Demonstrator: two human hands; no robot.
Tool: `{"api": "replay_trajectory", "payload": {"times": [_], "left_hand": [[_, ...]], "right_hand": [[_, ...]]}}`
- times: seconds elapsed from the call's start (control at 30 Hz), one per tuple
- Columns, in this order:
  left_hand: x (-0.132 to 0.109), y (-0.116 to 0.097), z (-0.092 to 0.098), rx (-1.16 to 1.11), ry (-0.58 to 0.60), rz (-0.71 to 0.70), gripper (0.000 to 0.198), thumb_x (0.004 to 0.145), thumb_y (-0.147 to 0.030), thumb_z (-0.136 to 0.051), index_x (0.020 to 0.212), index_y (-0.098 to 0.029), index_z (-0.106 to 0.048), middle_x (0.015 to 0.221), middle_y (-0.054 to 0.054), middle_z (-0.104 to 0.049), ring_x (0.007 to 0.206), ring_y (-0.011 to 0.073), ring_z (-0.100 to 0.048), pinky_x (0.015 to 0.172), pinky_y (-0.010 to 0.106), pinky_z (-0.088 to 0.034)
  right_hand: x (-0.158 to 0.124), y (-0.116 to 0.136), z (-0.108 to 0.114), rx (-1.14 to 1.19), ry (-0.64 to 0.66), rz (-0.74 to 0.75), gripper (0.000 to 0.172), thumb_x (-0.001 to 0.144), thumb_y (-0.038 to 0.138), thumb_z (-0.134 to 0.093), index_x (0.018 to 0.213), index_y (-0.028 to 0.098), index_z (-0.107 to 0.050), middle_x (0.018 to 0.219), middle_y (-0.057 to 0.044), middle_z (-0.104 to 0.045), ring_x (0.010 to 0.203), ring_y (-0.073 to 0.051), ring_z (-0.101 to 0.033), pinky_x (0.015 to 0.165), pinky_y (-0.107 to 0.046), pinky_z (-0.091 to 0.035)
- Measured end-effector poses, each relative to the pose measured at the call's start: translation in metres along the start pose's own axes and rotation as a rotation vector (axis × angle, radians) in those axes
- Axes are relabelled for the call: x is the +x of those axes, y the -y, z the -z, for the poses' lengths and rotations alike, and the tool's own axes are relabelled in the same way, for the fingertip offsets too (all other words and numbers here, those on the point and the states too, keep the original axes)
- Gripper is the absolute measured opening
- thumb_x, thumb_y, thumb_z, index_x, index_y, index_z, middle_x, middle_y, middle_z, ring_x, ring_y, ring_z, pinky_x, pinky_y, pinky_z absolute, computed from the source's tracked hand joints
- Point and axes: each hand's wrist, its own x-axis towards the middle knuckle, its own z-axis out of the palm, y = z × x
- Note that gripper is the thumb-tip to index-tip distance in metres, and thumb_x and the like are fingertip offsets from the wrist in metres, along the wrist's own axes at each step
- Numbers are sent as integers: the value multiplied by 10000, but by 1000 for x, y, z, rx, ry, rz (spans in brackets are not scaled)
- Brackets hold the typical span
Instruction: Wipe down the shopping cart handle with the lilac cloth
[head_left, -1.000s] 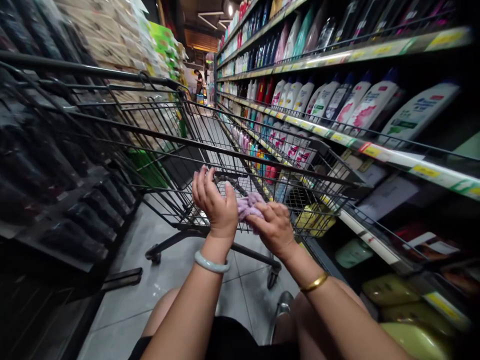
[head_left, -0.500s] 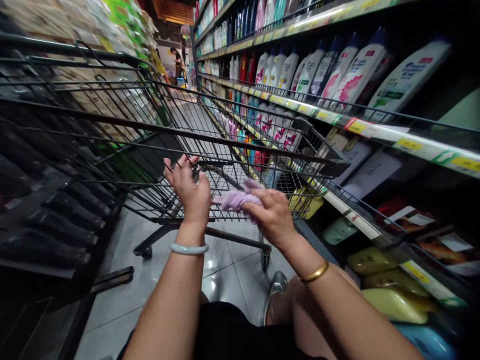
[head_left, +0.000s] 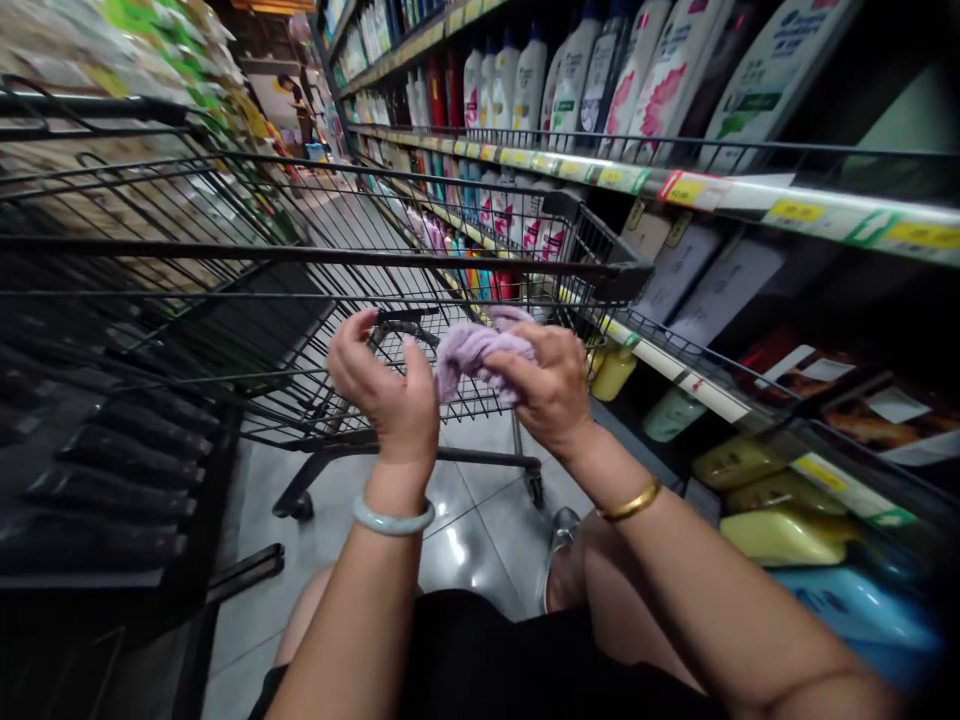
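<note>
My right hand (head_left: 551, 380) is closed around a bunched, twisted lilac cloth (head_left: 469, 355), with a loose fold standing up behind the fingers. My left hand (head_left: 386, 380) is raised beside it, fingers apart and curled, holding nothing. The cloth's left end comes close to the left thumb and palm; whether they touch I cannot tell. A pale bangle (head_left: 394, 515) circles my left wrist and a gold bangle (head_left: 634, 500) my right. Just beyond both hands stands a black wire shopping cart (head_left: 315, 255), its lower mesh showing behind the cloth.
Shelves on the right hold shampoo bottles (head_left: 577, 75), boxes (head_left: 679, 265) and yellow bottles (head_left: 780, 535) low down. Dark packaged goods (head_left: 112, 480) line the left side. A person (head_left: 296, 105) stands far down the aisle. Grey tiles (head_left: 465, 560) lie below.
The view has shifted, with the shelves now further left and higher. My left hand has come nearer the cloth, which now bulges more to the left of my right hand.
</note>
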Motion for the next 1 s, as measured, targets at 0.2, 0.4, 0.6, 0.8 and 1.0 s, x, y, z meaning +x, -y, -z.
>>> {"api": "replay_trajectory", "payload": {"times": [0.2, 0.4, 0.6, 0.8, 1.0], "left_hand": [[-5, -3, -12, -37, 230, 84, 629, 822, -181, -645, 1446, -190, -559, 1413, 141, -492, 1375, 291, -523, 1232, 466, -389], [4, -2, -13, -342, 92, 336, 496, 873, -209, -601, 1352, -173, -479, 1445, 164, -459, 1252, 206, -621, 1145, 360, -509], [2, 13, -30, -470, 315, 327, 790, 911, -268, -624, 1612, -242, -260, 1630, 163, -412, 1568, 236, -404, 1314, 410, -352], [21, 29, -26, -727, 338, 395, 609, 827, -289, -721, 1413, -199, -584, 1201, 95, -689, 1112, 174, -700, 1088, 339, -568], [40, 27, -16, -909, 266, 590, 372, 759, -307, -764, 1082, -123, -749, 824, 32, -717, 717, 136, -718, 770, 285, -653]], "right_hand": [[-7, -1, -7, 2, 179, -19, 307, 977, 154, -614, 1138, 337, -802, 1328, -51, -691, 1091, -258, -528, 948, -398, -437], [0, -9, -2, 12, 124, 11, 282, 1011, 227, -612, 1189, 355, -789, 1404, -36, -658, 1173, -269, -521, 1001, -413, -436], [-6, -11, -22, -12, 206, -49, 307, 962, 159, -639, 1164, 323, -801, 1333, -72, -685, 1071, -257, -556, 904, -384, -479], [-15, 4, -37, -41, 307, -64, 294, 958, 182, -667, 1163, 339, -807, 1292, -72, -709, 1037, -248, -590, 858, -370, -487], [-7, 4, -25, -17, 233, -61, 379, 949, 141, -661, 1246, 347, -776, 1358, -82, -677, 1139, -263, -559, 952, -397, -487]]}}
